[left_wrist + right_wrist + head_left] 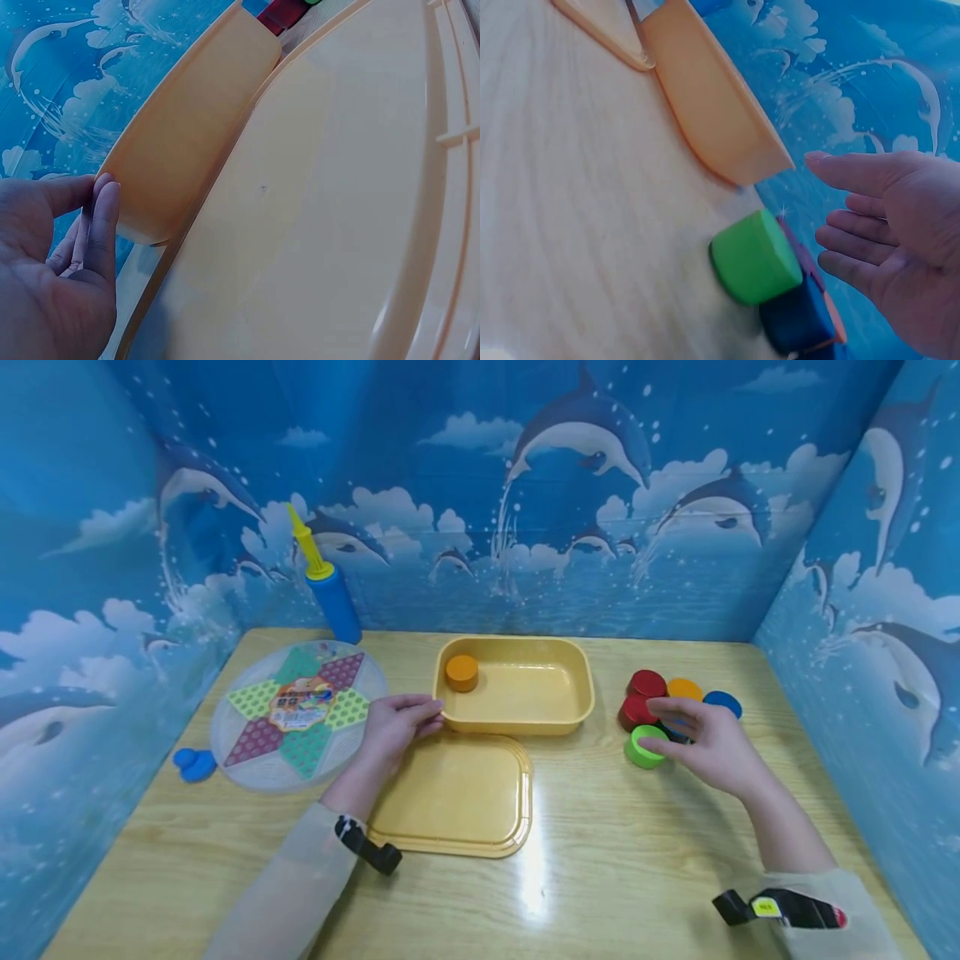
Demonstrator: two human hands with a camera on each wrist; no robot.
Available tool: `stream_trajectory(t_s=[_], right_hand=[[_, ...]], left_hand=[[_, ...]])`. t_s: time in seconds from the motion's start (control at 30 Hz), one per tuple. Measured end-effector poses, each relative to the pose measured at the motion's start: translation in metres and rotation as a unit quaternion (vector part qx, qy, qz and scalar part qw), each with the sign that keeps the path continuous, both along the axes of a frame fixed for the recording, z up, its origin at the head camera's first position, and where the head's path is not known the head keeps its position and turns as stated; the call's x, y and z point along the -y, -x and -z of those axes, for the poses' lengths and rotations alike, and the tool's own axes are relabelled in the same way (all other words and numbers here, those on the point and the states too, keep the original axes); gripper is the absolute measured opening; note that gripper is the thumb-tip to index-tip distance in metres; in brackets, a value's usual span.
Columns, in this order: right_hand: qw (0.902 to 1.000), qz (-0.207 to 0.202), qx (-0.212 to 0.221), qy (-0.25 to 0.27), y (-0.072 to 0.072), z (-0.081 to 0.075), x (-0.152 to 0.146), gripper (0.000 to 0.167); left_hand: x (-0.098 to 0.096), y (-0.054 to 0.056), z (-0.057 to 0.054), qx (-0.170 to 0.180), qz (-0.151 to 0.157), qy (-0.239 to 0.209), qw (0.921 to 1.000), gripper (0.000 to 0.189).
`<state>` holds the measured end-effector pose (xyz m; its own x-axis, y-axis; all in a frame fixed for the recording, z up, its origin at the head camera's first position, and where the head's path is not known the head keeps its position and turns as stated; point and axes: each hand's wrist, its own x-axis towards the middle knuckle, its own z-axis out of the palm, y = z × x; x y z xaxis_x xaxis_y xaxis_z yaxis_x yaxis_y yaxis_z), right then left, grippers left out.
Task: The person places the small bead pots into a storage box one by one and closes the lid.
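Note:
My left hand (pixel 393 727) pinches the left front corner of a yellow plastic container (pixel 528 689) by its rim, thumb and fingertips meeting there in the left wrist view. Inside the container, at its left end, lies an orange round block (pixel 462 673). My right hand (pixel 705 747) hovers over a group of round blocks on the right, fingers spread and apart from the green block (pixel 754 259). Two red blocks (pixel 647 683), a yellow-orange block (pixel 684 690) and a blue block (pixel 723 703) belong to the group; a dark blue one is partly hidden by the hand.
A yellow lid (pixel 457 793) lies flat in front of the container. To the left are a round board with a star pattern (pixel 300 714) and small blue pieces (pixel 197 765). A blue pump with a yellow nozzle (pixel 336 602) stands at the back, by the dolphin-print backdrop (pixel 450 460).

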<state>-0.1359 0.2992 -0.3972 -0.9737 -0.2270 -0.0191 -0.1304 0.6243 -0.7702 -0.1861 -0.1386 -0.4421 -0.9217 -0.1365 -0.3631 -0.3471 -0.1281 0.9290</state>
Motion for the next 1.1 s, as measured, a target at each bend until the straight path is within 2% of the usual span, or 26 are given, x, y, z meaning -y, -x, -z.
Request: stream_trajectory(t_s=[0.27,0.47,0.77,1.1], right_hand=[[0.9997,0.005,-0.02,0.011,-0.01,0.015,-0.01,0.064],[0.9996,0.01,-0.024,0.012,-0.013,0.02,-0.01,0.064],[0.9994,0.012,-0.028,-0.014,-0.012,0.024,-0.007,0.065],[0.9995,0.013,0.005,-0.028,-0.013,0.036,0.002,0.069]], left_hand=[[0.0,0.0,0.001,0.003,-0.002,0.001,1.0,0.029],[-0.001,0.001,0.0,0.005,0.001,0.014,0.9999,0.028],[-0.001,0.001,-0.001,0.004,-0.006,0.003,1.0,0.027],[-0.001,0.0,-0.001,0.0,-0.007,0.004,1.0,0.027]])
